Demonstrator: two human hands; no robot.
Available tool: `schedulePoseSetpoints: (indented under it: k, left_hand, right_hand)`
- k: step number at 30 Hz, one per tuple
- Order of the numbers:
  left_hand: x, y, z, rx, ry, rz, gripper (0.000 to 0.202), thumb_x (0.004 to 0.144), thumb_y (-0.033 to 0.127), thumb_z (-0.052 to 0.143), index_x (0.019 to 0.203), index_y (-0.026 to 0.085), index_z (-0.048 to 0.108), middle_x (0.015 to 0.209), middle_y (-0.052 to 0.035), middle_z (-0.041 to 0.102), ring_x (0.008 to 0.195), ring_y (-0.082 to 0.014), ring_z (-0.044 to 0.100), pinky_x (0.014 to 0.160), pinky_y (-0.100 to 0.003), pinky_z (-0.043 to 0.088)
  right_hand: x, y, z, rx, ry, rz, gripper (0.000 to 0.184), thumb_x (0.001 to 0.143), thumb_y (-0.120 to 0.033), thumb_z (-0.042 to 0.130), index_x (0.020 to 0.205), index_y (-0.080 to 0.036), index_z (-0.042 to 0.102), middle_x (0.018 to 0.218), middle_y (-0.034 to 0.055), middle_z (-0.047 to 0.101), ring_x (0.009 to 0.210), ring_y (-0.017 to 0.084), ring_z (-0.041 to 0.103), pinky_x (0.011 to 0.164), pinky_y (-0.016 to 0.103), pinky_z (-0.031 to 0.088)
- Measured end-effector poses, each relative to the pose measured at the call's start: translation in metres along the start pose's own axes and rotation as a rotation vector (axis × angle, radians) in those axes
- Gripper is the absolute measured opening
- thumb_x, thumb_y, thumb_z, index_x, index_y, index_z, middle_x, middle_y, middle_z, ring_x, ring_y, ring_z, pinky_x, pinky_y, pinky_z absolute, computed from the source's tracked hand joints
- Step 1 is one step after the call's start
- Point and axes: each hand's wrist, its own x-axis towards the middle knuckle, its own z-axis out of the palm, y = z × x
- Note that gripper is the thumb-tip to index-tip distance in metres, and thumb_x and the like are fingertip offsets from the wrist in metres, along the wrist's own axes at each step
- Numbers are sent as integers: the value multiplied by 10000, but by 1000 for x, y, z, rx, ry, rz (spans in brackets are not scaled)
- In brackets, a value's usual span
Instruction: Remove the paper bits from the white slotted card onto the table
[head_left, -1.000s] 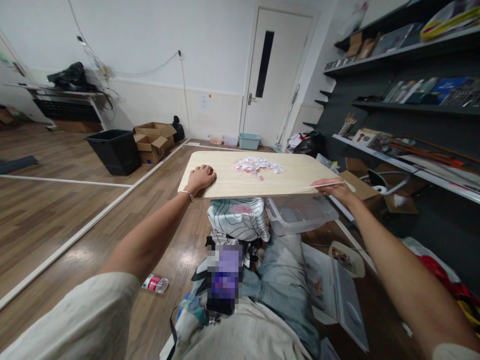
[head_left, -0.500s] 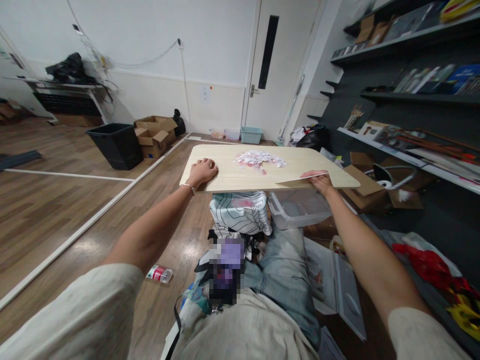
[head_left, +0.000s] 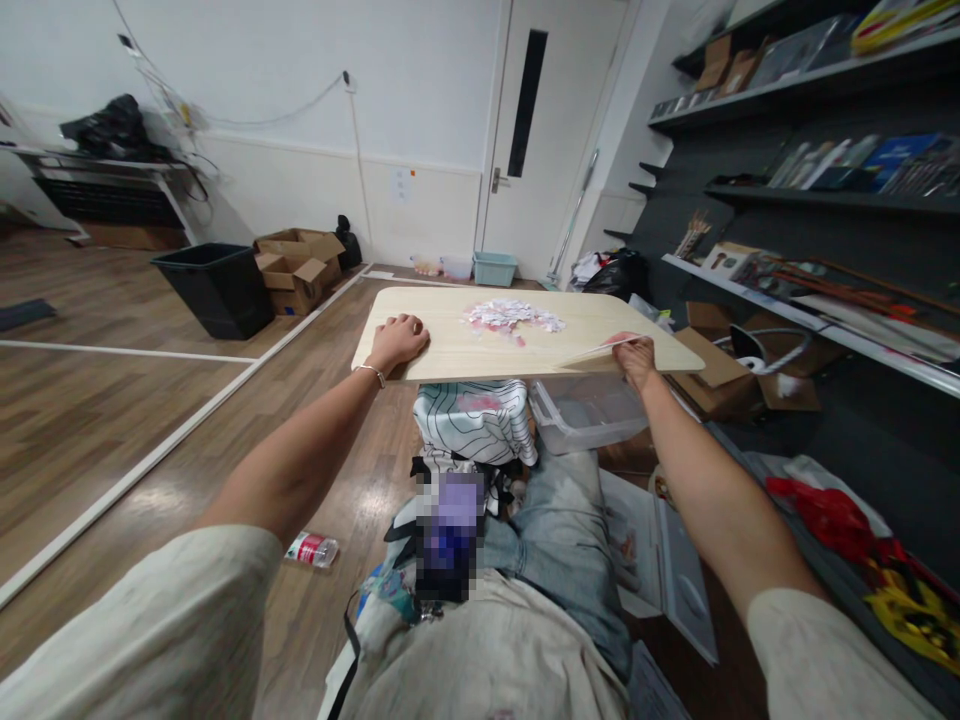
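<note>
A pale wooden board (head_left: 442,345) spans the view in front of me, with a small heap of torn white and pinkish paper bits (head_left: 510,314) on its top. My left hand (head_left: 399,342) is closed on the board's near left edge, curled fingers on the surface and the thumb mostly hidden. At the near right edge, my right hand (head_left: 636,360) pinches a thin, pale sheet (head_left: 592,350), seen almost edge-on, slanting down to the board. Part of the sheet has a pinkish tint.
Below the board are a cloth-covered stool or box (head_left: 480,425) with black lines and a clear plastic bin (head_left: 581,425). A plastic bottle (head_left: 313,550) lies on the floor at left. Shelves (head_left: 810,195) line the right; a black bin (head_left: 217,290) and cardboard boxes (head_left: 300,270) stand at left.
The whole view has shifted slightly. The sheet in my right hand has tipped a little, so more of its pinkish face shows. My left hand keeps its place on the board.
</note>
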Motion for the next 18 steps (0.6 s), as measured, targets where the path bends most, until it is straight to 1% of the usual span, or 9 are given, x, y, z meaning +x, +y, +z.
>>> schedulePoseSetpoints:
  k: [2, 4, 6, 8, 10, 15, 18]
  left_hand:
    - [0, 0, 0, 0, -2, -1, 433, 969, 443, 388, 1235, 226, 653, 1411, -142, 600, 1291, -350, 519, 1070, -506, 399]
    - [0, 0, 0, 2, -7, -4, 425, 966, 438, 396, 1228, 229, 656, 1407, -140, 602, 1291, -350, 519, 1069, -506, 399]
    - [0, 0, 0, 4, -6, -6, 419, 962, 435, 401, 1219, 231, 662, 1400, -140, 606, 1287, -352, 522, 1065, -506, 400]
    - [0, 0, 0, 1, 1, -1, 420, 961, 434, 400, 1211, 228, 668, 1391, -143, 610, 1279, -354, 527, 1058, -507, 405]
    - [-1, 1, 0, -5, 8, 5, 421, 961, 433, 398, 1200, 224, 675, 1381, -148, 615, 1270, -358, 534, 1049, -511, 409]
    - [-1, 1, -1, -11, 10, 3, 415, 956, 431, 407, 1191, 226, 680, 1377, -147, 620, 1267, -363, 534, 1048, -516, 410]
    - [-1, 1, -1, -8, 10, 3, 417, 956, 433, 408, 1197, 224, 676, 1385, -146, 616, 1270, -360, 532, 1050, -514, 410]
  right_hand:
    - [-2, -1, 3, 22, 176, -17, 100, 630, -290, 600, 628, -252, 508, 549, -10, 500, 657, 179, 507, 550, 263, 422]
    - [-1, -3, 6, 85, 326, -2, 179, 590, -259, 619, 564, -241, 443, 519, -42, 426, 580, 132, 426, 483, 233, 339]
    - [1, -5, 9, 135, 399, 51, 227, 549, -225, 629, 543, -231, 401, 509, -63, 387, 539, 100, 369, 441, 215, 261]
    - [4, -6, 10, 153, 431, 110, 223, 522, -198, 622, 552, -224, 402, 521, -70, 395, 520, 89, 359, 422, 208, 224]
    - [6, -7, 10, 147, 423, 149, 208, 511, -192, 615, 562, -218, 415, 539, -69, 424, 512, 87, 376, 414, 202, 225]
    - [7, -4, 8, 178, 395, 135, 212, 499, -227, 611, 541, -216, 404, 532, -65, 445, 519, 91, 397, 414, 187, 248]
    - [7, -3, 7, 198, 457, 153, 232, 478, -211, 602, 528, -217, 376, 515, -68, 421, 529, 91, 405, 425, 181, 280]
